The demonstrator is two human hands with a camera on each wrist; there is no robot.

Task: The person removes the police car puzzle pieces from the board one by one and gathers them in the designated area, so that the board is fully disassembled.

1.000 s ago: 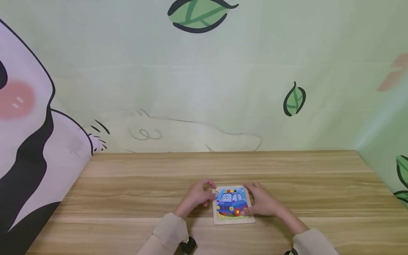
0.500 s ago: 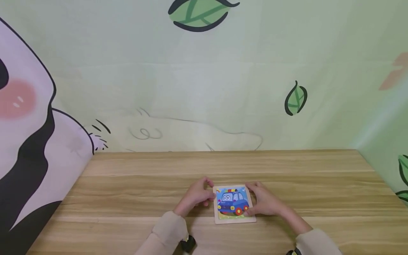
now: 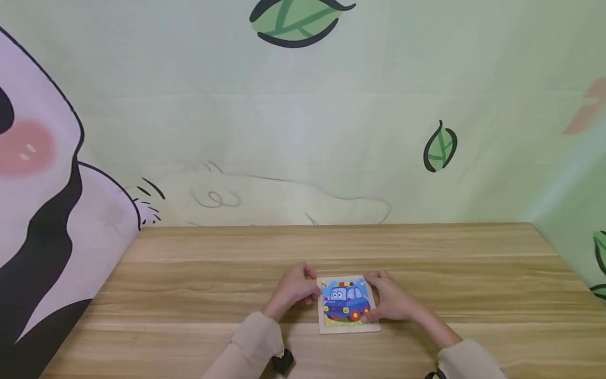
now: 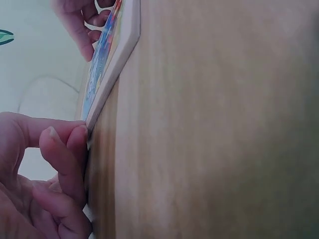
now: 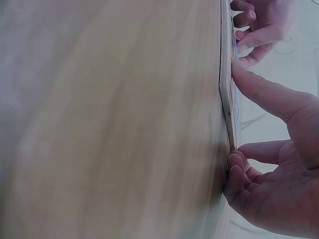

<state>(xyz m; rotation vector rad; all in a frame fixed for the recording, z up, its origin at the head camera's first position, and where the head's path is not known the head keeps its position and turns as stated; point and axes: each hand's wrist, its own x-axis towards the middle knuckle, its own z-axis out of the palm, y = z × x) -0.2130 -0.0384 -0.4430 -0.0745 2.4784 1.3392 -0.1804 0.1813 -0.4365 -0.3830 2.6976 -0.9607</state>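
Picture board [image 3: 347, 305], one, square, with a pale wooden rim; lies on the wood-grain table [image 3: 199, 300], picture side up, between the two hands, near side toward the person. Its picture shows a blue car with eyes, yellow and red wheels, and a red and yellow bar on the roof, set on blue sky and yellow-green ground.

Right hand [image 3: 395, 300], at the right side of the board. Thumb [image 5: 266, 94] and fingers stand spread apart along that side: the thumb on the board near its lower right corner, the other fingers bent around the far right corner. It has hold of the board.

Left hand [image 3: 294, 287], at the left side of the board, toward the far corner. Fingers bent and close together, little opening between them; tips touch the board's far left corner. Whether they pinch it or only touch it, one cannot tell.

Sleeves, two, beige: left sleeve [image 3: 255, 334], right sleeve [image 3: 471, 360]. Black object [image 3: 283, 362], just beside the left cuff, detail too small to read.

Backdrop [image 3: 303, 121], pale green, behind the table: large leaf [image 3: 295, 23] above, small leaf [image 3: 440, 150] at right, loose thin dark lines [image 3: 215, 199] low down. Drawn black-and-white animal [image 3: 47, 105] with a pink cheek, at the left.
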